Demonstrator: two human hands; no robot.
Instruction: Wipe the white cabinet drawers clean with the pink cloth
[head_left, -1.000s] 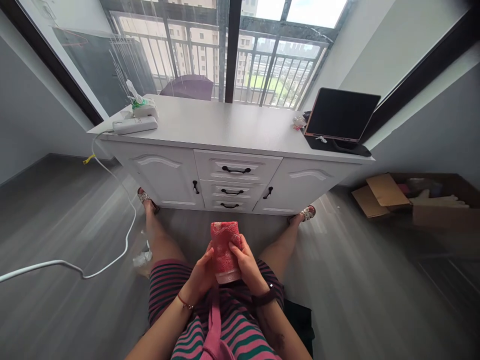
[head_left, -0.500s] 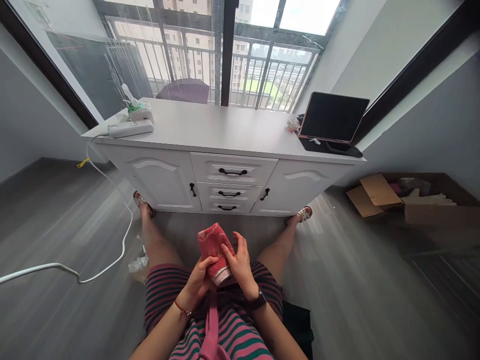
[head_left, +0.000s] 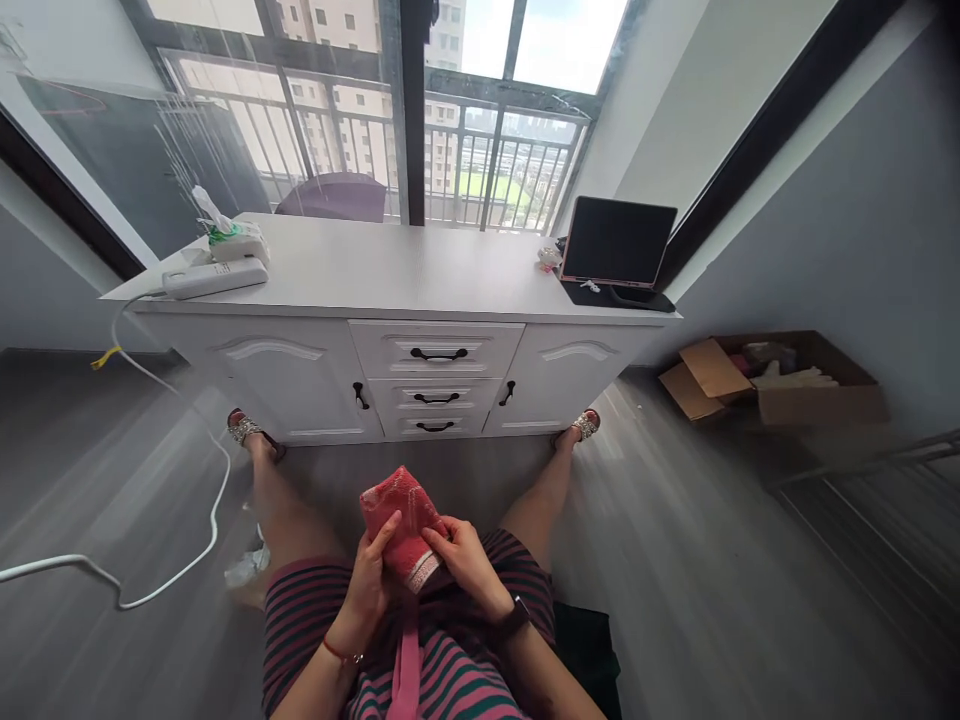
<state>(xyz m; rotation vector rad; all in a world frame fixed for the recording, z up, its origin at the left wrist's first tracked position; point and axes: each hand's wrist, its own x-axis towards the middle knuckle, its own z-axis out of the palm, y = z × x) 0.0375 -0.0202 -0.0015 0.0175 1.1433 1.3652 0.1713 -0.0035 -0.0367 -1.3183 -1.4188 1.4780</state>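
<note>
Red cloth [head_left: 395, 508] gripped, open floor [head_left: 712, 560] around

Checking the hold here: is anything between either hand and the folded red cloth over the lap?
Nothing visible. The left hand and right hand both hold the red cloth directly with bare fingers; the pink strap hangs below them, not in between.

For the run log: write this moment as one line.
left hand: grips red towel | right hand: pinches its lower edge | setting: seated facing white cabinet
</note>
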